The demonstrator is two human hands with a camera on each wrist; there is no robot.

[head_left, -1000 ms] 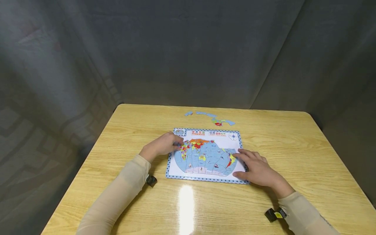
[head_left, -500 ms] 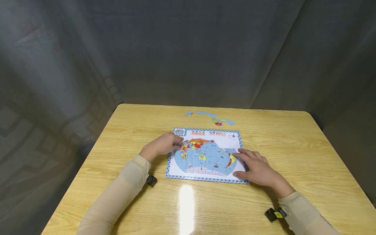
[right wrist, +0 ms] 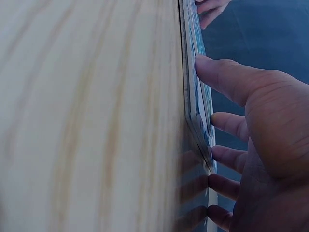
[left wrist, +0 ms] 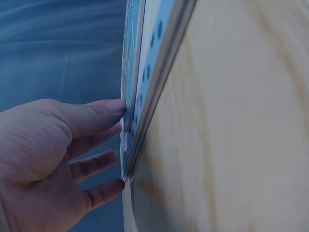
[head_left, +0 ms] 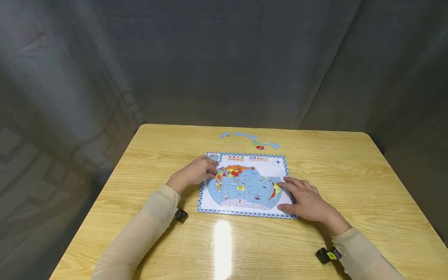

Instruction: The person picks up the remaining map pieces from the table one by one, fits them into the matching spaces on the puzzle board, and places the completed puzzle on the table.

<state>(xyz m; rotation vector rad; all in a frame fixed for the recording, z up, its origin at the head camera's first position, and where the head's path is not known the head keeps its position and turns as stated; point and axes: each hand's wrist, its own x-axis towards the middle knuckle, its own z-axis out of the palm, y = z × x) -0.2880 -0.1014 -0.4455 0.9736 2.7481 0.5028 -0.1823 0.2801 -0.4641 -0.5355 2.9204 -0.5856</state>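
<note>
A world map jigsaw puzzle (head_left: 250, 184) lies flat in its white board (head_left: 245, 214), which has a blue dotted border. At the map's upper left, my left hand (head_left: 196, 170) touches the pieces with thumb and fingertips; its fingers cover that part in the head view. In the left wrist view, the thumb of the left hand (left wrist: 43, 154) rests on a piece's edge. My right hand (head_left: 308, 200) spreads over the board's right side, fingertips on the map near South America. The right wrist view has the right hand (right wrist: 275, 140) with its thumb and fingers apart.
Beyond the board lie several loose puzzle pieces: a red and green one (head_left: 259, 146), a blue one (head_left: 274, 146) beside it, a blue strip (head_left: 245, 135) and a small piece (head_left: 224, 135). The wooden table (head_left: 168, 249) ends at a dark curtain (head_left: 224, 70).
The left hand's fingers shift very slightly at the map's upper left. My right hand, the board and the loose pieces stay where they were.
</note>
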